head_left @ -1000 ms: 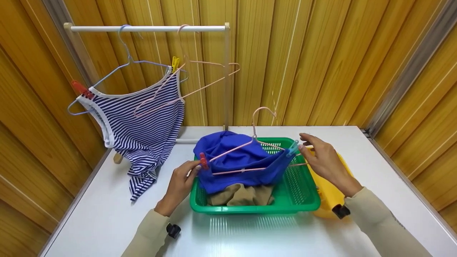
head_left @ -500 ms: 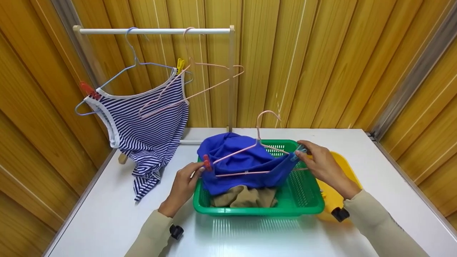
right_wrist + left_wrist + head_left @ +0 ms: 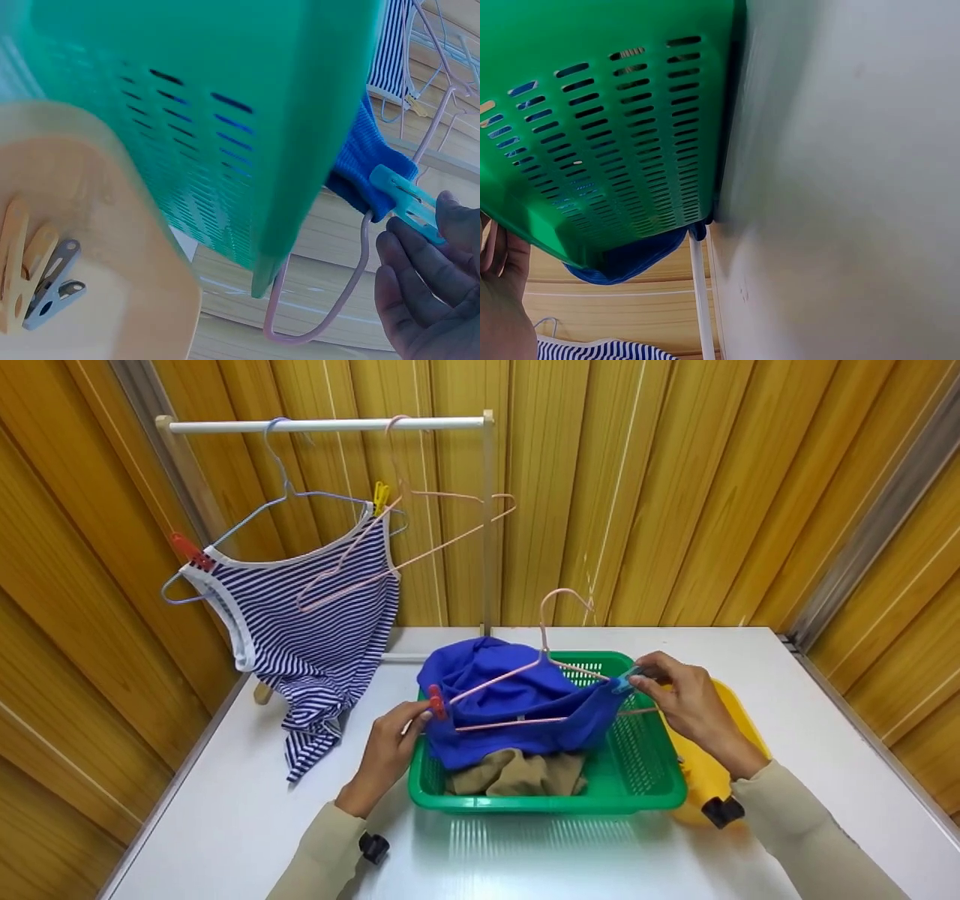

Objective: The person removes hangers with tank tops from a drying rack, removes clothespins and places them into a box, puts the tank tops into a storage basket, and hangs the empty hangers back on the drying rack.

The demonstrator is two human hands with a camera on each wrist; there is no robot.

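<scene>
A blue garment (image 3: pixel 499 667) is draped on a pink wire hanger (image 3: pixel 495 683), its hook upright above the green basket (image 3: pixel 544 803). My left hand (image 3: pixel 386 746) pinches at the red clothespin (image 3: pixel 436 701) at the garment's left corner; in the left wrist view that hand (image 3: pixel 502 289) is mostly cut off and its fingertips are hidden. With thumb and fingers, my right hand (image 3: pixel 694 705) pinches the light-blue clothespin (image 3: pixel 409 199) at the garment's right corner. Khaki cloth (image 3: pixel 517 772) lies in the basket under the blue garment.
A white rack (image 3: pixel 330 425) at the back left carries a striped tank top (image 3: pixel 322 600) on a blue hanger, clipped with red and yellow clothespins. A bare pink hanger (image 3: pixel 442 547) hangs beside it. A yellow container (image 3: pixel 709 780) with clothespins (image 3: pixel 52 281) stands right of the basket.
My right hand has gone from spread fingers beside the light-blue clothespin to pinching it. My left hand stays at the red clothespin. The head view has shifted slightly.
</scene>
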